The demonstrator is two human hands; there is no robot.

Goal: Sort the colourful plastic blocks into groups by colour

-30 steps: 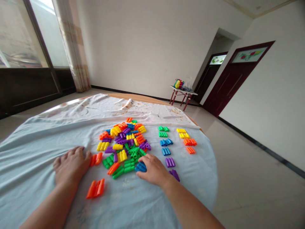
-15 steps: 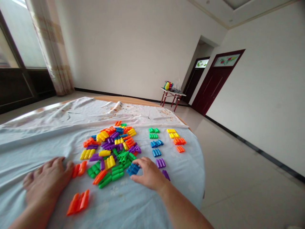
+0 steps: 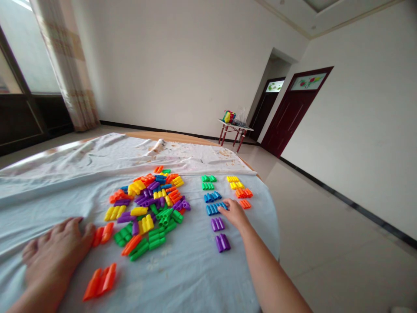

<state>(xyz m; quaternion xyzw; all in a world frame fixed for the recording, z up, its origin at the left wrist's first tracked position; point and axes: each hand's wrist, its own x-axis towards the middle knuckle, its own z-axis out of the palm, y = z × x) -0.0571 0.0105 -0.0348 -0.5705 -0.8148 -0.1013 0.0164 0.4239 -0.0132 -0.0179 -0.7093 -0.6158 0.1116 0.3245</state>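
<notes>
My right hand (image 3: 235, 214) pinches a blue plastic toy block (image 3: 222, 206) shaped like joined tubes. It rests beside another blue block (image 3: 212, 210) in a column on the right, with green blocks (image 3: 208, 186) and a further blue block (image 3: 213, 197) beyond and purple blocks (image 3: 223, 243) nearer me. My left hand (image 3: 55, 250) lies flat on the cloth, fingers spread, its thumb close to an orange block (image 3: 103, 234). Another orange block (image 3: 100, 281) lies nearer me. Between my hands spreads a mixed pile of blocks (image 3: 151, 200) in several colours.
A second column, yellow blocks (image 3: 235, 182) and orange blocks (image 3: 244, 193), stands right of the first. A creased blue cloth (image 3: 182, 278) and a stained white cloth (image 3: 124, 152) cover the round table. A small table (image 3: 236, 127) with bags stands by the far wall.
My right hand has carried the blue block from the near edge of the pile rightward to the column, next to the other blue block. My left hand stays flat on the cloth.
</notes>
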